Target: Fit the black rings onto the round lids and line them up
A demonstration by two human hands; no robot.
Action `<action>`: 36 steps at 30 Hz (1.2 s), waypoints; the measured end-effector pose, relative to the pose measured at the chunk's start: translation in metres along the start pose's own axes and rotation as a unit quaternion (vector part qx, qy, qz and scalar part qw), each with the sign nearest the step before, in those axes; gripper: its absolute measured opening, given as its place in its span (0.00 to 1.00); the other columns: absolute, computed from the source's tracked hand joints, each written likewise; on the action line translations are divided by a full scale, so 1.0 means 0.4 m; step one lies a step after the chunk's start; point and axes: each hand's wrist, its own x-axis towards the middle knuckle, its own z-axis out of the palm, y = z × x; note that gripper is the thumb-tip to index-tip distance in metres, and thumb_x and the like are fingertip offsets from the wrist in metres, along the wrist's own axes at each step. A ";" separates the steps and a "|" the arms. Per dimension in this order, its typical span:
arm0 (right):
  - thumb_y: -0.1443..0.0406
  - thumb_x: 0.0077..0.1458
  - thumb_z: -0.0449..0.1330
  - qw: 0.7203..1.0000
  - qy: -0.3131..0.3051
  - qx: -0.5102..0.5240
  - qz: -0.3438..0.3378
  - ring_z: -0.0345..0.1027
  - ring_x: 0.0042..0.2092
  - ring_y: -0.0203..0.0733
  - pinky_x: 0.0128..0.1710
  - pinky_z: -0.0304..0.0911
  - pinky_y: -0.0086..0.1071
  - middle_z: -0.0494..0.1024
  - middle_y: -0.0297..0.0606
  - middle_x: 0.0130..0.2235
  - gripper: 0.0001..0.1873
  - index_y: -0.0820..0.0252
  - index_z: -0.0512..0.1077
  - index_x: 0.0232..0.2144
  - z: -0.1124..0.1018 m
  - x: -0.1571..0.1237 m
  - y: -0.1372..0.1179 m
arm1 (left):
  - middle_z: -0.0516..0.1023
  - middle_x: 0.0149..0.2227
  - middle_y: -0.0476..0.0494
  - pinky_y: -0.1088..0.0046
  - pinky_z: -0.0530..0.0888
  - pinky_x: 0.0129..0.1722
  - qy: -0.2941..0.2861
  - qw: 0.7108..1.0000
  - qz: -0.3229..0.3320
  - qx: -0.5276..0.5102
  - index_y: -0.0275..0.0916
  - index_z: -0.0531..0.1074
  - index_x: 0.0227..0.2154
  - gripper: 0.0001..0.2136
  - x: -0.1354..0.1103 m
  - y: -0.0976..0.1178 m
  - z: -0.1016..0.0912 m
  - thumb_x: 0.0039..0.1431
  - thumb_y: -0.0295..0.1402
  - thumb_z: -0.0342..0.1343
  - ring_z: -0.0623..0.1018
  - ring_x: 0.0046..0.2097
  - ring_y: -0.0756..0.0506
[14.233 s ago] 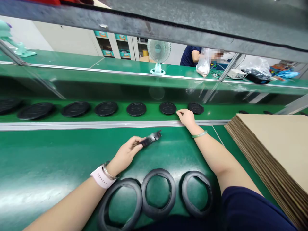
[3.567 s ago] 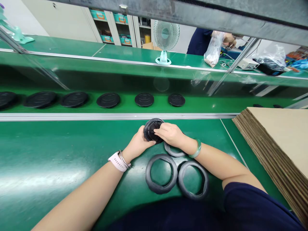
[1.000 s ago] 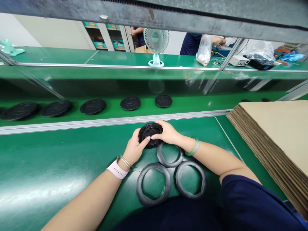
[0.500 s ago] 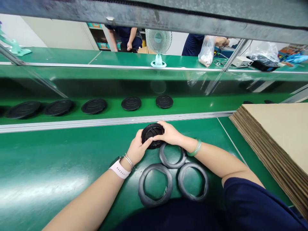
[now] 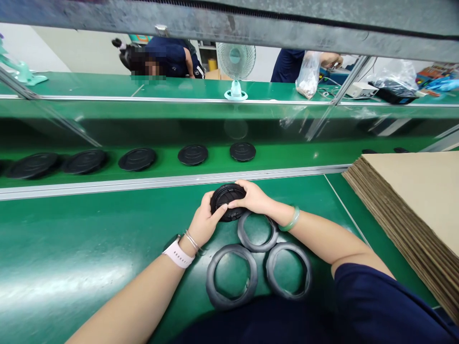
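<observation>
Between both hands is a round black plastic part with a ridged inner face turned up toward me. My left hand grips its left edge, the thumb pressed on the inner face. Around the right edge curl the fingers of my right hand, its thumb meeting the left one near the middle. The undersides of the fingers are hidden. Just below the part lies a grey ring, partly under my right wrist. Two more rings, a left one and a right one, rest nearer my body on the green table.
Several black discs lie in a row on the green belt behind a metal rail. Stacked cardboard sheets stand at the right. Across the belt are a fan, a plastic bag and two people.
The discs on the belt have shifted slightly left. A person across the belt has bent down over the far bench. My hands keep the same grip on the black part.
</observation>
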 end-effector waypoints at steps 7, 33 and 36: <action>0.60 0.52 0.64 0.894 0.425 -0.140 -0.019 0.69 0.46 0.47 0.49 0.64 0.40 0.76 0.41 0.44 0.20 0.61 0.68 0.45 -0.284 0.065 0.113 | 0.71 0.60 0.39 0.55 0.65 0.63 -0.138 0.967 0.210 0.033 0.47 0.66 0.58 0.20 -0.032 0.036 -0.015 0.64 0.35 0.56 0.69 0.63 0.40; 0.62 0.58 0.60 0.913 0.179 -0.364 -0.044 0.66 0.59 0.53 0.62 0.59 0.50 0.77 0.47 0.52 0.15 0.59 0.79 0.46 -0.340 0.085 0.243 | 0.79 0.37 0.38 0.45 0.64 0.61 -0.106 0.938 0.162 0.286 0.39 0.75 0.42 0.20 -0.051 0.047 0.007 0.47 0.41 0.68 0.76 0.47 0.33; 0.61 0.58 0.59 0.914 0.174 -0.363 -0.045 0.67 0.58 0.53 0.62 0.60 0.50 0.77 0.47 0.52 0.16 0.59 0.79 0.46 -0.341 0.085 0.248 | 0.79 0.35 0.39 0.45 0.64 0.59 -0.088 0.949 0.162 0.256 0.39 0.76 0.41 0.17 -0.049 0.043 0.005 0.46 0.37 0.67 0.77 0.43 0.34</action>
